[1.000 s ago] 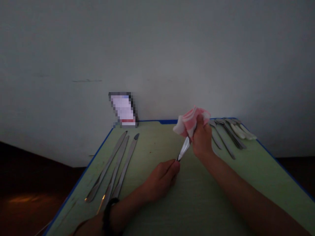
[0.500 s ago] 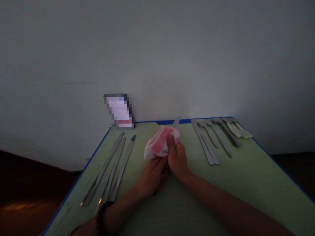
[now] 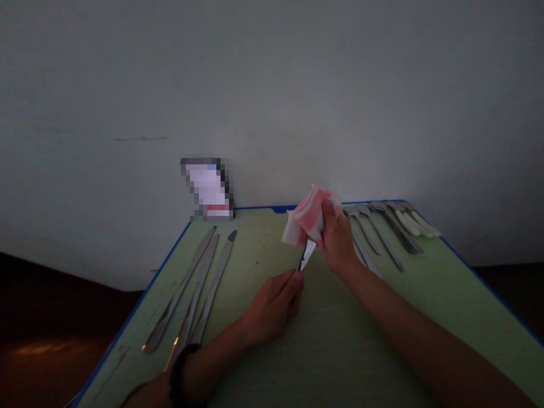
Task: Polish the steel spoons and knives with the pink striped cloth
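Note:
My left hand [image 3: 274,303] is closed around the handle of a table knife [image 3: 309,253], whose blade points up and away from me. Pinched in my right hand [image 3: 340,238] is a pink and white cloth [image 3: 311,215], bunched over the upper end of the blade. The cloth hides the knife's tip. Left of my hands, three more table knives [image 3: 203,283] lie side by side on the green table [image 3: 255,249]. Behind my right hand and to its right lie spoons [image 3: 382,235] and other cutlery.
A blurred-out phone-like screen [image 3: 208,187] leans against the wall [image 3: 272,102] at the back left. White-handled cutlery [image 3: 408,221] lies at the back right corner. The table has a blue edge [image 3: 488,286].
My right hand has slid the cloth up and to the right along the knife, away from my left hand. More of the blade's lower part now shows between the hands.

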